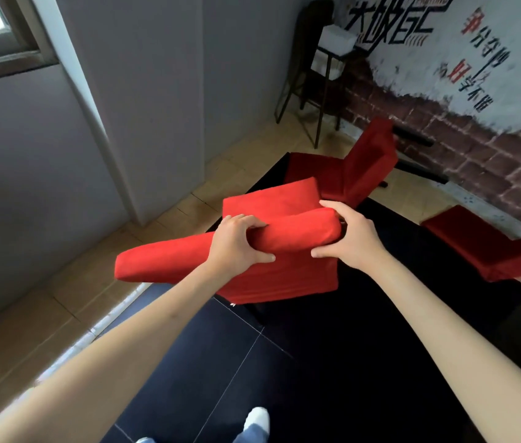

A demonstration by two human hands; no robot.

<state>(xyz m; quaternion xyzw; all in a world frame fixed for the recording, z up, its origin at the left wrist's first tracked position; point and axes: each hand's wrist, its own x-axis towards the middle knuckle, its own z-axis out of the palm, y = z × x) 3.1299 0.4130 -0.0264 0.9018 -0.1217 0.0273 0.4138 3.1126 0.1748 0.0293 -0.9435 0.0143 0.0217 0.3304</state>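
A red upholstered chair (281, 276) stands right in front of me with its back toward me. My left hand (236, 243) grips the top of the red backrest (169, 260), fingers curled over its padded edge. My right hand (345, 238) holds the right end of the same backrest, thumb below and fingers wrapped round the far side. The chair's seat (272, 199) shows beyond the backrest. Its legs are mostly hidden.
A second red chair (358, 167) stands beyond, a third (489, 247) at the right, around a black table (412, 238). A dark metal stool (319, 75) stands by the brick wall. A grey pillar (144, 107) is at left. My white shoe (257, 418) is on dark floor tiles.
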